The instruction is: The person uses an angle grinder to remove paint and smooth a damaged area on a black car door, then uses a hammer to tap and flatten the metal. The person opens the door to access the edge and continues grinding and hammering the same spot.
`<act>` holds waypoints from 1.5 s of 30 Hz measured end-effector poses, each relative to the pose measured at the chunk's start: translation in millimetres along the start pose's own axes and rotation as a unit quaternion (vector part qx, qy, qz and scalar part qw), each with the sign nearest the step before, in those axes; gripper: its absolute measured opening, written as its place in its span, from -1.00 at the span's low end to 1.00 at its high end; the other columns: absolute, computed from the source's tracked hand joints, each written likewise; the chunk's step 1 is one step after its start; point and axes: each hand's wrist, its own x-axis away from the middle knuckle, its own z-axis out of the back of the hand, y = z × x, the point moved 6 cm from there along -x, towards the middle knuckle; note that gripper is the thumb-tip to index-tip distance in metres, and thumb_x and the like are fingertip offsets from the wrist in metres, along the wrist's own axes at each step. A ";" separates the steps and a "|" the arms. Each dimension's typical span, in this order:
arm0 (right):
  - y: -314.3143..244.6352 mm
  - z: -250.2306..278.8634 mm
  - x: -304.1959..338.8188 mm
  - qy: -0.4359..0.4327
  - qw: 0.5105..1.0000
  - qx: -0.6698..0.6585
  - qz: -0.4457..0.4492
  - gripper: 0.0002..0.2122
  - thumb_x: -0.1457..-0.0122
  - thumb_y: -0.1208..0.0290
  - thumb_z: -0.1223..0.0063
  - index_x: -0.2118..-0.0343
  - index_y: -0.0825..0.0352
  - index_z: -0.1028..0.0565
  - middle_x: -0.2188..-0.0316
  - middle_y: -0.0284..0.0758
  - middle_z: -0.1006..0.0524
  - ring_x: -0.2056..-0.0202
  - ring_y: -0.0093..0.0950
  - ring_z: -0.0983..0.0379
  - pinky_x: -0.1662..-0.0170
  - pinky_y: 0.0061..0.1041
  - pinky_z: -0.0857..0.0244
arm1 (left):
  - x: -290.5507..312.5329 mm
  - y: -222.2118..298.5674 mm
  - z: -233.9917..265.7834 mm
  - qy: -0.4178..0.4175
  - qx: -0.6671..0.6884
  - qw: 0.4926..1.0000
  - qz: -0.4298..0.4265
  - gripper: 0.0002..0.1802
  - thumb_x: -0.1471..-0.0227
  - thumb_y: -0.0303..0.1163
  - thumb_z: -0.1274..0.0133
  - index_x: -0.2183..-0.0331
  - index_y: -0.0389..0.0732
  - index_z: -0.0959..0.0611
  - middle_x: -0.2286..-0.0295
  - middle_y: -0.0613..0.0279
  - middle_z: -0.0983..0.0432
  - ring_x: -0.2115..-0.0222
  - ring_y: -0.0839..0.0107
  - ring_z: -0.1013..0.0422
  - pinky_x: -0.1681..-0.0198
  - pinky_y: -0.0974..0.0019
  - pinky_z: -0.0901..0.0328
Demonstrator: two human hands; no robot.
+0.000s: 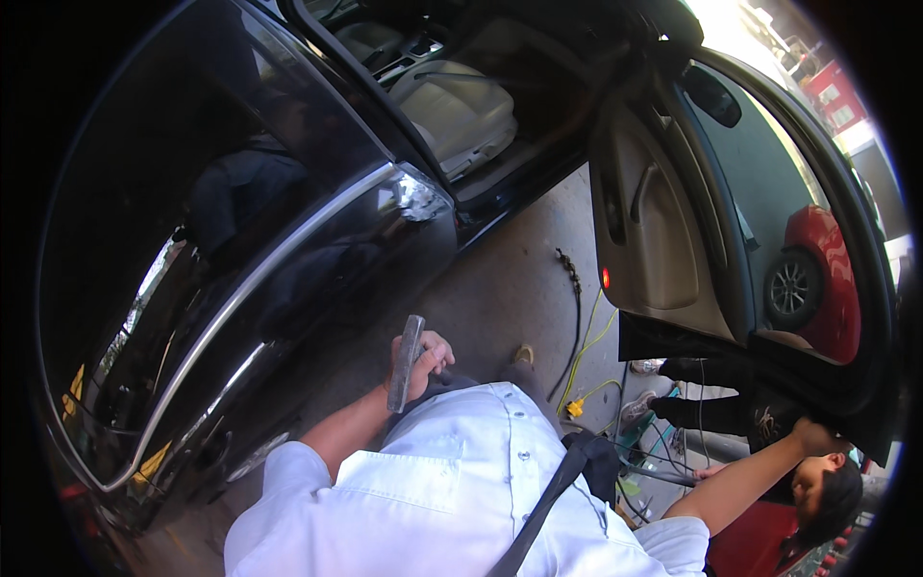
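My left hand is closed around a hammer in front of my waist. Its long grey metal head stands out beside the thumb, and most of the handle is hidden in the fist. Stretched out to the right, my right hand is at the edge of the open car door; shadow hides its fingers. To the left stands the dark, glossy car body with a bright trim strip. A damaged-looking, shiny patch shows at the strip's end, by the door opening.
A light seat shows inside the car. On the concrete floor lie a dark cable and a yellow cord with a yellow connector. Another person is low at the right, beside my right arm.
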 end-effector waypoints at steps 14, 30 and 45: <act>-458.8 -26.9 66.6 -0.322 0.794 -0.508 0.084 -0.43 -0.31 0.02 0.00 0.04 0.61 -0.57 0.23 -0.03 -0.66 0.21 -0.31 -0.63 0.21 -0.44 -0.44 | 37.1 -5.2 5.6 0.035 -0.056 0.994 -0.086 -0.71 -0.14 -0.38 -0.17 0.58 -0.20 -0.50 0.55 0.17 -0.57 0.55 0.40 -0.47 0.44 0.29 -0.36; -548.6 -165.3 258.5 -0.680 0.406 -0.462 0.399 -0.64 -0.30 0.14 -0.09 0.49 0.34 -0.59 0.53 -0.10 -0.58 0.41 -0.02 -0.53 0.34 -0.08 -0.38 | 78.1 -16.8 -16.9 0.393 -0.104 0.904 -0.129 -0.73 -0.18 -0.38 -0.04 0.56 -0.21 -0.47 0.61 0.20 -0.47 0.62 0.49 -0.36 0.51 0.35 -0.27; -697.3 -276.6 295.1 -0.706 0.509 -0.426 0.248 -0.42 -0.27 -0.21 -0.08 0.28 0.38 -0.71 0.38 -0.06 -0.68 0.27 -0.07 -0.61 0.11 -0.17 -0.46 | 102.9 -26.4 -109.8 0.575 -0.092 0.811 -0.048 -0.71 -0.23 -0.35 0.04 0.52 -0.25 -0.51 0.55 0.21 -0.48 0.62 0.57 -0.27 0.51 0.40 -0.19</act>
